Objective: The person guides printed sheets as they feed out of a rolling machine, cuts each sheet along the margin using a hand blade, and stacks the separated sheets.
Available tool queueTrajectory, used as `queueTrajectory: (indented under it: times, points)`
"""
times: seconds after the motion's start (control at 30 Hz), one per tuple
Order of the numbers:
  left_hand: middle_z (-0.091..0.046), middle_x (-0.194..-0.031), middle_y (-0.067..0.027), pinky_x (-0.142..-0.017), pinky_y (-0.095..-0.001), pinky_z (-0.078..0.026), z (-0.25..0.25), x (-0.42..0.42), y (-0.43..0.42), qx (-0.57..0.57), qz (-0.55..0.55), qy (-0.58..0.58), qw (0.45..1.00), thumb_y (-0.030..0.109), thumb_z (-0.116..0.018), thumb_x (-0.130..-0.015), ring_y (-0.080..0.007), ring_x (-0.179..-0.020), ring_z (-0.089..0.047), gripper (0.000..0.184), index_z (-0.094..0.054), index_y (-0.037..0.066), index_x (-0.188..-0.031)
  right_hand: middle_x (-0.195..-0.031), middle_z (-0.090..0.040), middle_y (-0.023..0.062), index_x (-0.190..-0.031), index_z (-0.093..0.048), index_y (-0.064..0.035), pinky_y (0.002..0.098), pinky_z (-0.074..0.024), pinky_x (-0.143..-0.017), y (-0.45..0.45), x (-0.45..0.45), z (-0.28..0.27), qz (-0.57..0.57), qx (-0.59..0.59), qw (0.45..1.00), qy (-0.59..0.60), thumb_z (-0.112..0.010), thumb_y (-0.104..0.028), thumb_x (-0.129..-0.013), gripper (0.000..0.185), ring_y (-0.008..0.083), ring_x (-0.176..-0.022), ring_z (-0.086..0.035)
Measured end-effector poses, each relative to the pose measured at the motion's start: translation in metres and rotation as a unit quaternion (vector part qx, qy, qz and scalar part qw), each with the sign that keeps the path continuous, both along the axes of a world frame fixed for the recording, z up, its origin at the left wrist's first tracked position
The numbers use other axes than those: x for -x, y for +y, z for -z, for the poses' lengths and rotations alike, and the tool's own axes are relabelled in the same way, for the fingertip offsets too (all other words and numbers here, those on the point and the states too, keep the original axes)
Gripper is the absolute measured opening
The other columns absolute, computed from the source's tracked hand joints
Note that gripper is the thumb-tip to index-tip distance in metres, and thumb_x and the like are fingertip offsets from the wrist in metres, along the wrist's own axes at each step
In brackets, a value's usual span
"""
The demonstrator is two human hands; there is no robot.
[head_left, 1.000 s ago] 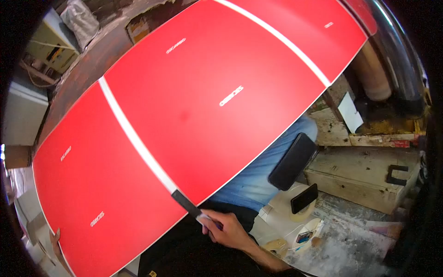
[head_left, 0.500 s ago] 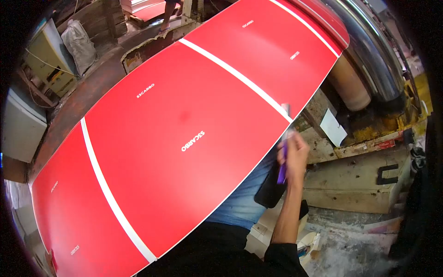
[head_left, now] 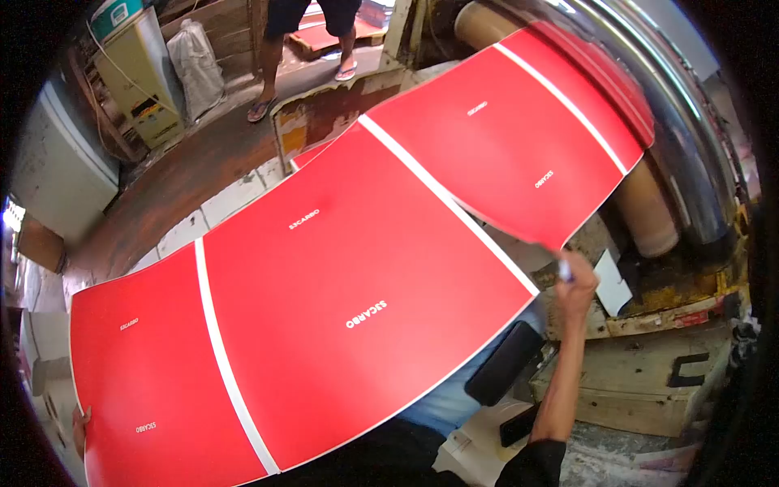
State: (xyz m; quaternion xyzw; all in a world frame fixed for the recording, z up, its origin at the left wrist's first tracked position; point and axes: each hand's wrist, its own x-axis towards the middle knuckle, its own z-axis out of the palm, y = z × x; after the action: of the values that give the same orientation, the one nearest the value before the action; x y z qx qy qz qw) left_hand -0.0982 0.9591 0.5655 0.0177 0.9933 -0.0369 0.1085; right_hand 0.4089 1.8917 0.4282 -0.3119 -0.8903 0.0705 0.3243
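Note:
A long red sheet with white stripes and "S3CARBO" lettering stretches over my lap. Along one stripe it is parted at the right side, leaving a gap between the near piece and the far piece; towards the far left edge the two still meet. My right hand is closed around a purple-handled cutter knife, right at the lifted corner of the far piece. Its blade is hidden. At the sheet's left edge my left hand grips the border, mostly out of sight beneath it.
Large metal rollers and a brown roll stand at the right, by the sheet's far end. A person's legs are at the back. A black flat object lies on my thigh. A white sack leans at the back left.
The sheet has come apart along the stripe on the right, and the far piece's corner is lifted. My right hand has shifted right and down in view. The person's legs show more fully.

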Motion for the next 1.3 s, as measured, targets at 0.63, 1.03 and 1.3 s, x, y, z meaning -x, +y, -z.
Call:
queueTrajectory:
  times: [0.63, 1.03, 1.3]
  points:
    - [-0.062, -0.088, -0.019, -0.07, -0.0436, -0.048, 0.013, 0.055, 0.034, 0.182, 0.076, 0.004, 0.98, 0.019, -0.056, -0.083, -0.0305, -0.084, -0.061, 0.019, -0.06, 0.002, -0.089, -0.08, -0.067, 0.0144, -0.101, -0.071, -0.0003, 0.0305, -0.0469, -0.064, -0.071, 0.046, -0.029, -0.092, -0.008, 0.996, -0.005, -0.055, 0.011, -0.063, 0.043, 0.0225, -0.069, -0.064]
    - [-0.065, -0.08, -0.0194, -0.065, -0.0436, -0.049, 0.14, 0.135, 0.039, 0.278, 0.199, -0.119, 0.932, 0.021, -0.055, -0.083, -0.0309, -0.078, -0.064, 0.023, -0.065, 0.001, -0.081, -0.078, -0.067, 0.0117, -0.103, -0.073, -0.0049, 0.0333, -0.0498, -0.059, -0.162, 0.041, -0.019, -0.102, 0.112, 0.988, 0.004, -0.062, -0.007, -0.054, 0.051, 0.0253, -0.064, -0.064]
    - [-0.061, -0.117, -0.0281, -0.097, -0.048, -0.043, 0.252, 0.005, 0.336, -0.24, 0.146, 0.147, 0.949, 0.041, -0.048, -0.097, -0.042, -0.112, -0.057, 0.056, -0.048, -0.001, -0.133, -0.08, -0.07, 0.0136, -0.097, -0.075, -0.0032, 0.0326, -0.0519, -0.057, -0.213, 0.042, -0.012, -0.121, 0.14, 0.983, -0.015, -0.06, -0.006, -0.049, 0.05, 0.0252, -0.064, -0.067]
